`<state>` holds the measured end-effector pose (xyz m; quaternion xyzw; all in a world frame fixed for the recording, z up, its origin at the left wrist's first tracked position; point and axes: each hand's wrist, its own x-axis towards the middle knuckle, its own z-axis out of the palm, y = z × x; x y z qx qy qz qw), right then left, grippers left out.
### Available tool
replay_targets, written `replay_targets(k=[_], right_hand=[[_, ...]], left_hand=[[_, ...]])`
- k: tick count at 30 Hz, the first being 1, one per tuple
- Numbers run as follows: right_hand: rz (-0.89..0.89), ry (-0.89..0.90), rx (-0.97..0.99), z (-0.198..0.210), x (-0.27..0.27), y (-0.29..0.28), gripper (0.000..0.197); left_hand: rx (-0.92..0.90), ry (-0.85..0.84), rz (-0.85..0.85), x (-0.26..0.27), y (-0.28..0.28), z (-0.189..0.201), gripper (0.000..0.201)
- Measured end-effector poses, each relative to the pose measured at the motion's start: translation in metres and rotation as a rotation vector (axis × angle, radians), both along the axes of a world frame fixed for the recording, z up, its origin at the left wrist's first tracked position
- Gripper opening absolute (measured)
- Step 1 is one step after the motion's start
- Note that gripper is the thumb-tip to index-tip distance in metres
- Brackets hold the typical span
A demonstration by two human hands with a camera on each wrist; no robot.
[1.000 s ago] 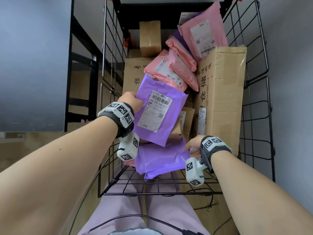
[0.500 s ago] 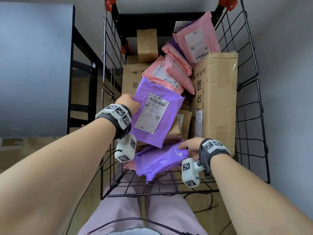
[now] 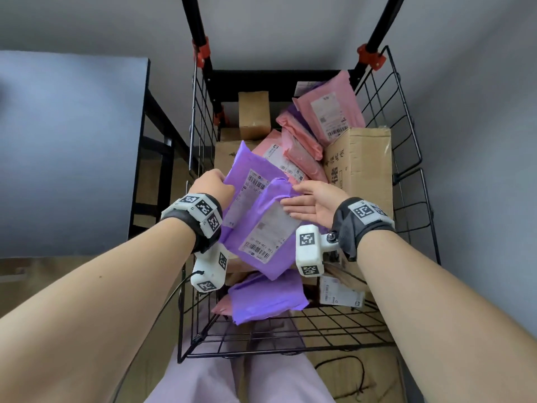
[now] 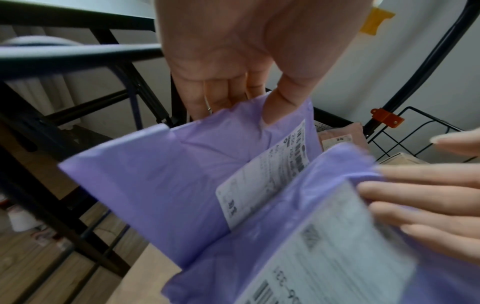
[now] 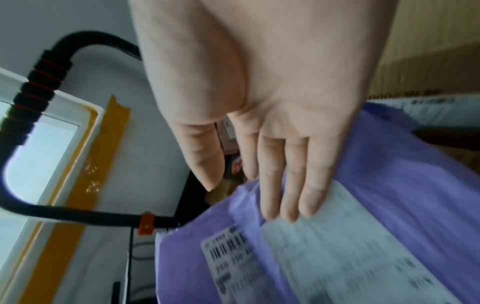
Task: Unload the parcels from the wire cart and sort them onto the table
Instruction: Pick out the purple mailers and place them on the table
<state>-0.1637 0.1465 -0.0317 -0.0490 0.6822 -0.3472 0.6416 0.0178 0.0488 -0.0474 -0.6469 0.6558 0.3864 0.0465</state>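
A grey table [image 3: 72, 146] stands left of the wire cart [image 3: 406, 170]. Over the cart, the left hand [image 3: 213, 187] pinches the upper edge of a purple bag [image 3: 247, 173], thumb on front. The right hand [image 3: 313, 203], fingers straight, presses a second purple bag [image 3: 261, 237] flat against the first. Pink bags [image 3: 302, 149] and a big cardboard box [image 3: 360, 170] lie behind.

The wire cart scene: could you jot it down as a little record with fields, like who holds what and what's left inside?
left hand: grips the rear purple mailer by its edge
right hand: straight fingers press the front purple mailer against the rear one
wire cart: holds pink mailers, cardboard boxes, another purple mailer
table: left of the cart
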Motion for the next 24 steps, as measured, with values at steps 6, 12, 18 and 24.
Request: replay_targets(k=[6,12,18,24], right_hand=[[0.081,0.474,0.057,-0.054,0.015,0.005,0.063],[0.171,0.591,0.391,-0.069,0.006,0.016,0.084],[0.093,0.406,0.393,-0.085,0.012,0.015,0.048],[0.149,0.133,0.268,-0.074,0.025,0.013,0.027]], left_hand=[[0.019,-0.035,-0.024,0.0,-0.003,-0.01,0.01],[0.042,-0.054,-0.02,0.001,-0.005,-0.025,0.006],[0.111,-0.086,-0.101,0.002,-0.004,-0.032,0.009],[0.135,-0.105,-0.195,-0.004,0.0,-0.028,0.008]])
